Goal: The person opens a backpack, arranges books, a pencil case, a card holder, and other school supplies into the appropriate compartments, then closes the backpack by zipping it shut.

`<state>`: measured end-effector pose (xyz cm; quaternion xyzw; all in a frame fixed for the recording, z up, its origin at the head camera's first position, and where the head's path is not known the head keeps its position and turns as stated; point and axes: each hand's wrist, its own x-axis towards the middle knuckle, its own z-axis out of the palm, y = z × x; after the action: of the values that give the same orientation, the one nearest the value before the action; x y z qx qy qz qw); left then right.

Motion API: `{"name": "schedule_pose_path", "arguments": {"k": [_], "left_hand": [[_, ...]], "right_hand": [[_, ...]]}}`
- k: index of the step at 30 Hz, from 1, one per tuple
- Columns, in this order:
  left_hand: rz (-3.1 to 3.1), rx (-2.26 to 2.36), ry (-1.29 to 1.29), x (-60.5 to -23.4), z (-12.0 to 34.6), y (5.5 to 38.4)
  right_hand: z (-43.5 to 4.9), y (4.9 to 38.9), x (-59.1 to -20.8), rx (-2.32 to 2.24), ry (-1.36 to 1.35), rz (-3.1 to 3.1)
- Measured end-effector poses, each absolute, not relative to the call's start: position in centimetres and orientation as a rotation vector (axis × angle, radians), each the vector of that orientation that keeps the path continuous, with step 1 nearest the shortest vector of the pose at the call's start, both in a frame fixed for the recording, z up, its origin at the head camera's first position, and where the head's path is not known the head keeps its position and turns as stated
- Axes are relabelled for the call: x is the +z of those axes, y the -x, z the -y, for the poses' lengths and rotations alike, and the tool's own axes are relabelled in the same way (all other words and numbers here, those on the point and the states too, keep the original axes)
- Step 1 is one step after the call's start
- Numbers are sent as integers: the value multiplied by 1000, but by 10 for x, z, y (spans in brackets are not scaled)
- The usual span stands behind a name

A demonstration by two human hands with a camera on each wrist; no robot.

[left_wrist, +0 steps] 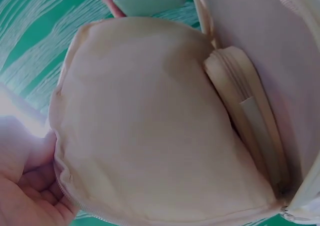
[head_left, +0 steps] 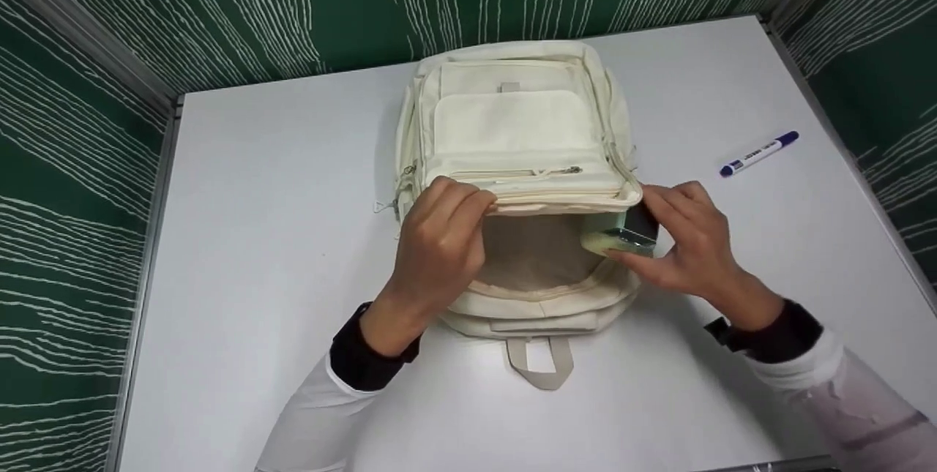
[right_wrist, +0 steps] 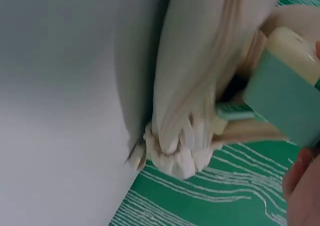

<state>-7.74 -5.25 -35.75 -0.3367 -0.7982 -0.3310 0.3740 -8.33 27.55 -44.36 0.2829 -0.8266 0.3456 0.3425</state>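
Observation:
A cream backpack (head_left: 512, 124) lies on the table with its main compartment unzipped and gaping. My left hand (head_left: 443, 241) pinches the zipped edge of its front panel and holds it up; the left wrist view shows the panel's beige lining (left_wrist: 140, 116). At the right side of the opening, my right hand (head_left: 688, 238) grips a pale green and cream box (right_wrist: 287, 90) with a dark side, partly behind the panel edge. Another green item (right_wrist: 240, 110) shows past the box, by the bag's opening in the right wrist view.
A white marker pen (head_left: 759, 154) with blue ends lies right of the backpack on the white table (head_left: 271, 238). The backpack's grab loop (head_left: 542, 369) points toward me. Green panels with white streaks (head_left: 351, 11) stand behind and beside the table.

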Motion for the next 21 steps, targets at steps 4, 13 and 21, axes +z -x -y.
{"name": "schedule_pose_path", "arguments": {"k": [4, 13, 21], "left_hand": [[2034, -870, 846, -355, 53, 79], [2031, -860, 859, -357, 50, 75], [2056, -852, 885, -363, 49, 67]], "right_hand": [[-257, 74, -457, 974, -605, 2172], [-223, 78, -471, 1167, -770, 2389], [-203, 89, -461, 1109, -920, 2534]]}}
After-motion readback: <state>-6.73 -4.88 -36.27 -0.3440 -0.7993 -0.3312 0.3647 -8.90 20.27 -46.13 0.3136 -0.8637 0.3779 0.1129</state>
